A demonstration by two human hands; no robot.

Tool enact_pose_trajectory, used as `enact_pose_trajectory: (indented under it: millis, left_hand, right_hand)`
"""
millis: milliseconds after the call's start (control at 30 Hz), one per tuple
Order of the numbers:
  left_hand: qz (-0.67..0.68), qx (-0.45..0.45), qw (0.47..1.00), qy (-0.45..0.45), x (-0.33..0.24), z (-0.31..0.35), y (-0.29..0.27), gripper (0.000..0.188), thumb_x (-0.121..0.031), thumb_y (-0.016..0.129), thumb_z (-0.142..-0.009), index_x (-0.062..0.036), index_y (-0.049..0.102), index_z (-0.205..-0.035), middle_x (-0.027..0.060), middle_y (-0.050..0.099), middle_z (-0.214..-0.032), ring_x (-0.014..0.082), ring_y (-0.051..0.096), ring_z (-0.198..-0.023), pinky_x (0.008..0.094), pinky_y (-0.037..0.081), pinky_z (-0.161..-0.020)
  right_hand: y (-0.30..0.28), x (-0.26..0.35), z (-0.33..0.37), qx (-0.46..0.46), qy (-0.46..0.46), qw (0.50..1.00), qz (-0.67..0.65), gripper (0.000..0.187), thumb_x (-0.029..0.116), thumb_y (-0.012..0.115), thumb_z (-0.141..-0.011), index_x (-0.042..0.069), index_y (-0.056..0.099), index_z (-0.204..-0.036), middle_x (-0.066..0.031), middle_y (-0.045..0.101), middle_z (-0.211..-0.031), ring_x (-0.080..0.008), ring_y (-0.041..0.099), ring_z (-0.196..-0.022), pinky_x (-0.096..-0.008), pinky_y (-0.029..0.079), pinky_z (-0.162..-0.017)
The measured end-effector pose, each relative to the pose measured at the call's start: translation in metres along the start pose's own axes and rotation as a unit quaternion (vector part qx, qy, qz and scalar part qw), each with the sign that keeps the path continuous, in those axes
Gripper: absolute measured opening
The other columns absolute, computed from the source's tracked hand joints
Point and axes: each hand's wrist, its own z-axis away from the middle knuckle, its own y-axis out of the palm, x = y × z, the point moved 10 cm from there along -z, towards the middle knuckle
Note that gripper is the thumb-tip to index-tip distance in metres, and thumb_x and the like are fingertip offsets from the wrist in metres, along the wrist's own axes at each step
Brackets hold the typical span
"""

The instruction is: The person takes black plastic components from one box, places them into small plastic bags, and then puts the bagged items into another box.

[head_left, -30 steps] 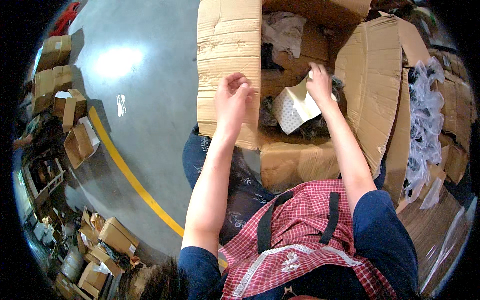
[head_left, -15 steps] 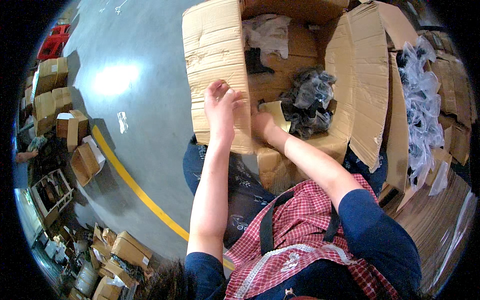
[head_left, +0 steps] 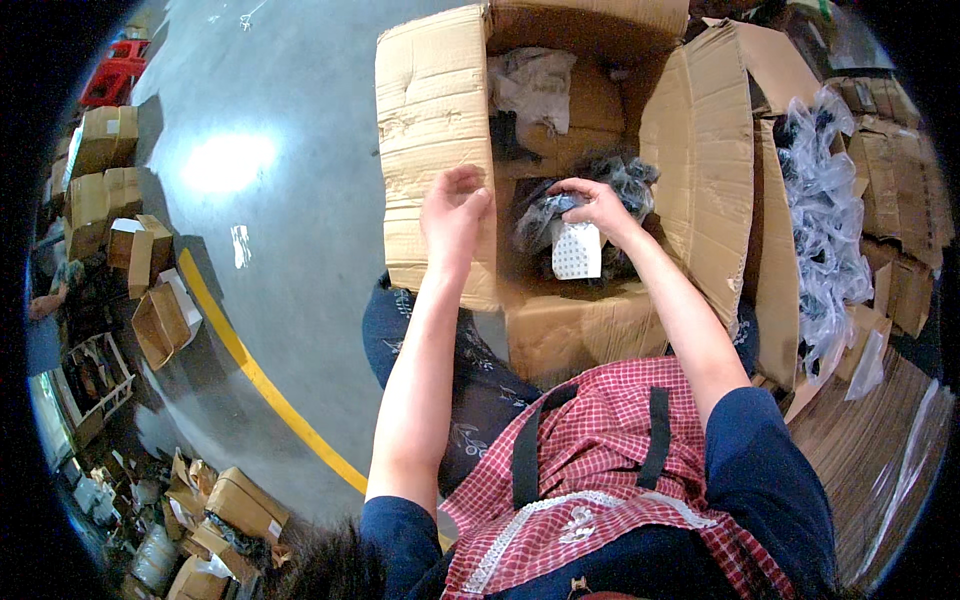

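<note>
Head view: right hand (head_left: 600, 208) has shifted rightward, dotted white card (head_left: 577, 254) now showing

Glossy grey floor (head_left: 310, 230), yellow line (head_left: 255, 378), bright light reflection (head_left: 228, 160).

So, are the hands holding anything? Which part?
Right hand: seemingly the dotted white paper, by its top; whether clear plastic too, can't tell. Left hand: nothing visible.
</note>
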Motion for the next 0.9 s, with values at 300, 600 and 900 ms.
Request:
enact_pose_trajectory:
  millis: [300,600,900]
  left_hand:
    - [0.094,-0.021,0.995,-0.031,0.004,-0.001,-0.004,0.032,0.002,0.064,-0.088,-0.0009,0.060,-0.120,0.0047,0.061,-0.106,0.0146,0.064,-0.087,0.0282,0.056,-0.074]
    - [0.042,-0.050,0.998,-0.004,0.001,-0.002,-0.008,0.032,0.000,0.061,-0.091,-0.0008,0.057,-0.122,0.0043,0.060,-0.107,0.0156,0.064,-0.088,0.0293,0.056,-0.075]
    - [0.084,-0.018,0.995,-0.052,-0.001,0.005,-0.005,0.031,-0.002,0.061,-0.092,-0.0012,0.057,-0.123,0.0058,0.064,-0.108,0.0159,0.065,-0.089,0.0292,0.054,-0.074]
  right_hand:
    - [-0.040,0.023,0.022,-0.109,0.007,0.973,0.205,0.082,-0.010,0.069,-0.063,0.009,0.049,-0.140,-0.0164,0.062,-0.131,-0.0297,0.059,-0.120,-0.0379,0.051,-0.096]
    - [0.061,0.113,-0.008,-0.143,-0.263,0.693,0.656,0.041,0.004,0.063,-0.076,0.008,0.066,-0.117,-0.0163,0.053,-0.138,-0.0383,0.043,-0.134,-0.0537,0.031,-0.113]
    - [0.043,0.027,-0.059,-0.103,-0.109,0.885,0.441,0.023,0.022,0.070,-0.080,0.005,0.072,-0.095,-0.0176,0.071,-0.099,-0.0370,0.066,-0.093,-0.0475,0.054,-0.080]
